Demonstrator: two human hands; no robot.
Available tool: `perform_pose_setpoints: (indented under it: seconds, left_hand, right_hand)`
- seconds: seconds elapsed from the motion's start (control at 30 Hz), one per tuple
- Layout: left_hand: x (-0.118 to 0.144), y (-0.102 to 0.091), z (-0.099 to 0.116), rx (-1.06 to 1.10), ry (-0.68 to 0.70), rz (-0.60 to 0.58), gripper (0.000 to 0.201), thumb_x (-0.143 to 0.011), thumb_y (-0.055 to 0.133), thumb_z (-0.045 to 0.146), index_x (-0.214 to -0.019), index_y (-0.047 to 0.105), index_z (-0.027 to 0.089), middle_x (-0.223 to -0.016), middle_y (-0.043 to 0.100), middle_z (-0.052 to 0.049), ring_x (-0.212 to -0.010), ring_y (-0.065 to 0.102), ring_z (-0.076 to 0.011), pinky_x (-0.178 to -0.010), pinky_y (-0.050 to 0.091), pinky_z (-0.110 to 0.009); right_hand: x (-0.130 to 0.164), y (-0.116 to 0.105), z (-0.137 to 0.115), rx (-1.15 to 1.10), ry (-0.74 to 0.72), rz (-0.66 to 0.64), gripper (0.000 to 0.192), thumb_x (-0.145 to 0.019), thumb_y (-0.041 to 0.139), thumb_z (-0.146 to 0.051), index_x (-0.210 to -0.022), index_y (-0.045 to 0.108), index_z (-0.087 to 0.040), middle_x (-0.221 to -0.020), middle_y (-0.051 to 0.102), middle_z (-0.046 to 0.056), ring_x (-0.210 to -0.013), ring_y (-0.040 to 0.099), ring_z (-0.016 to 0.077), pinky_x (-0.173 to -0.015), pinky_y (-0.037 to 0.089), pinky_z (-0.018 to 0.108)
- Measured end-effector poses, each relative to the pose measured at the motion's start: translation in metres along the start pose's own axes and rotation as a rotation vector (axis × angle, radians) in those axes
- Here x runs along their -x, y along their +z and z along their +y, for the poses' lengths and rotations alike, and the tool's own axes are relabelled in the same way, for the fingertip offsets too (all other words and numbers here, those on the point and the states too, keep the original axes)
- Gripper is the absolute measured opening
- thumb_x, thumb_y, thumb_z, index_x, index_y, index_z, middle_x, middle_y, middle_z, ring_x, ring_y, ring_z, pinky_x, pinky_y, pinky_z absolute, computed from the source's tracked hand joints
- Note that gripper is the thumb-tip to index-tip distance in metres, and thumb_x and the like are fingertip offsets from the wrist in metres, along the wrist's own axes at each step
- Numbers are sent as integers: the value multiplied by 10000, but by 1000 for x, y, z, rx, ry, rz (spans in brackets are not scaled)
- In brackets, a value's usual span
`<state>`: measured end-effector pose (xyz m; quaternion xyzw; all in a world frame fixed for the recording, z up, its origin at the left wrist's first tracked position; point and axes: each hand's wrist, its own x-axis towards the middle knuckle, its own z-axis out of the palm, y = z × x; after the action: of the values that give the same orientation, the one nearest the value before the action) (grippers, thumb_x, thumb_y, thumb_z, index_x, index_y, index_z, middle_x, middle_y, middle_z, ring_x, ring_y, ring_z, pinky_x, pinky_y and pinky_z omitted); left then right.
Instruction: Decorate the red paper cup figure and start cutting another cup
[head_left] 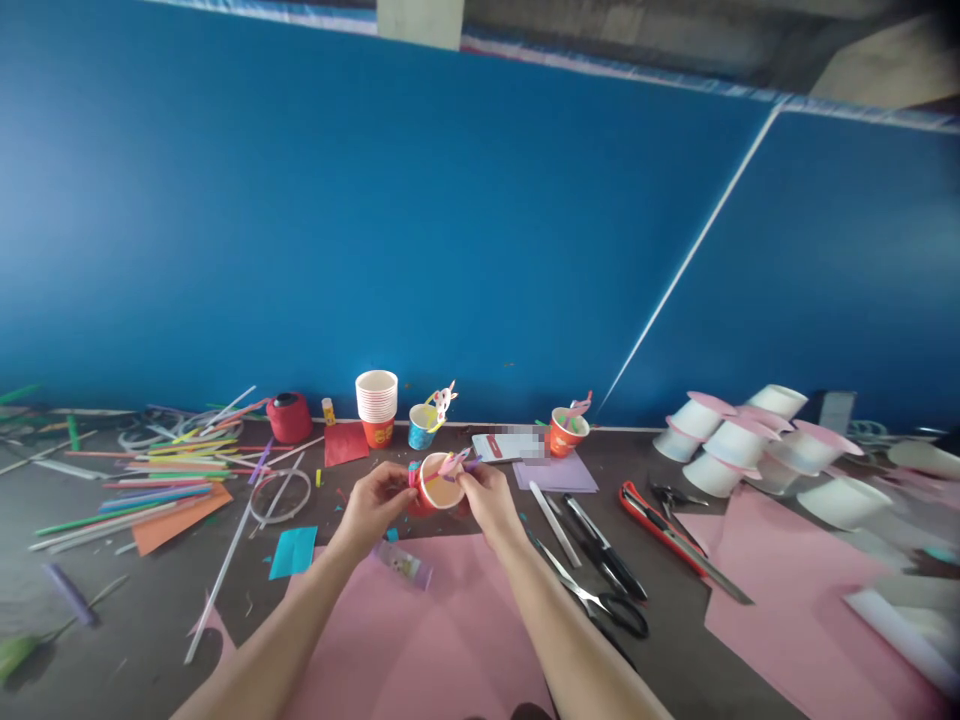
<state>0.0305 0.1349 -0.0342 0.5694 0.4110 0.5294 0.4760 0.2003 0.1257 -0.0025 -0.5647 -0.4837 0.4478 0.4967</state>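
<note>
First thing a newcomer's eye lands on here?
Both hands, left hand and right hand, grip a red paper cup at centre, over pink paper. Behind stands a big blue wall. Coloured straws fan out at left; white cups pile at right.

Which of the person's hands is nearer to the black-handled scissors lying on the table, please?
The right hand. It holds the paper cup just up-left of the scissors, while the left hand grips the cup's far side, farther from them.
</note>
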Motion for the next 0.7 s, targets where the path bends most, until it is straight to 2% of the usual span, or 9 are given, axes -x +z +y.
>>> perform_pose_setpoints:
  seconds: [0.1,0.23,0.33,0.5,0.7]
  left_hand:
    - [-1,0,-3,-35,-20,21,202,-665,661,321,-753,607,148,-641,591,0,-605,559,-133,-583,436,-234]
    - [-1,0,-3,-94,-28,51,207,-679,643,335,-783,619,158,-694,636,-15,-650,589,-157,-625,451,-257]
    - [0,1,0,-142,-27,56,215,-683,637,345,-795,628,162,-719,650,-24,-664,594,-166,-633,456,-264]
    - [1,3,1,-221,-31,65,204,-664,649,346,-759,643,166,-679,655,-26,-631,591,-175,-594,445,-261]
    - [1,3,1,-285,-36,73,182,-653,644,320,-742,666,163,-628,648,-18,-584,568,-169,-553,415,-248]
  right_hand:
    - [-1,0,2,0,-15,-10,271,-700,514,-388,-769,614,-146,-473,508,-29,-343,462,105,-352,393,221]
    - [-3,0,8,55,-64,-38,286,-690,542,-382,-847,596,-150,-563,563,-17,-364,481,102,-359,380,212]
    - [-5,0,12,93,-104,-17,263,-672,556,-310,-885,589,-160,-626,595,-8,-439,528,118,-423,407,219]
    - [-5,-1,13,144,-145,39,200,-650,553,-254,-826,609,-177,-715,640,18,-620,595,165,-549,442,239]
    - [0,0,8,302,-192,82,170,-671,554,-249,-819,614,-190,-824,665,53,-803,611,205,-687,432,263]
